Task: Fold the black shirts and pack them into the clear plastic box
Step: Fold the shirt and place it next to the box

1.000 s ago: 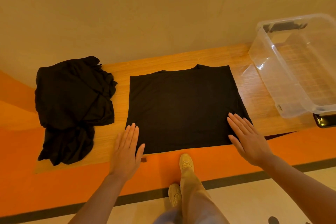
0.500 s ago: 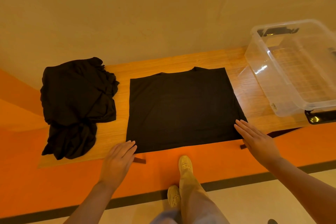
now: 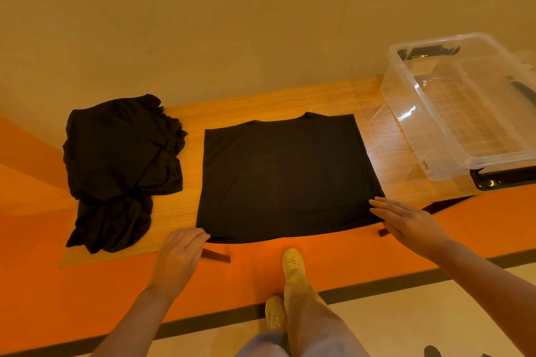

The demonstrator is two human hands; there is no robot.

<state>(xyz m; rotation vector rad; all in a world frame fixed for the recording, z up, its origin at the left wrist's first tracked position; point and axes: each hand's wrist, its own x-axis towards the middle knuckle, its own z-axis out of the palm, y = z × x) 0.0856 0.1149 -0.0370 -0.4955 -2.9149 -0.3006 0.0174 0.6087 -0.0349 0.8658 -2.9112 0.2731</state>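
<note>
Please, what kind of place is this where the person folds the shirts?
Probably an indoor room set up for folding practice or recording, not clearly a home. A wooden board lies against a plain wall, bearing a flat black shirt, a heap of black shirts and a clear plastic box, beside orange flooring.

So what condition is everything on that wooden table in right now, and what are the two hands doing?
Flat black shirt: partly folded into a smooth rectangle, lying on the wooden table.
Heap of black shirts: crumpled, unfolded, left of the flat one.
Clear plastic box: lidless, no shirts inside.
Left hand: fingers curled at the shirt's near left corner.
Right hand: fingers straight, at the near right corner.
</note>
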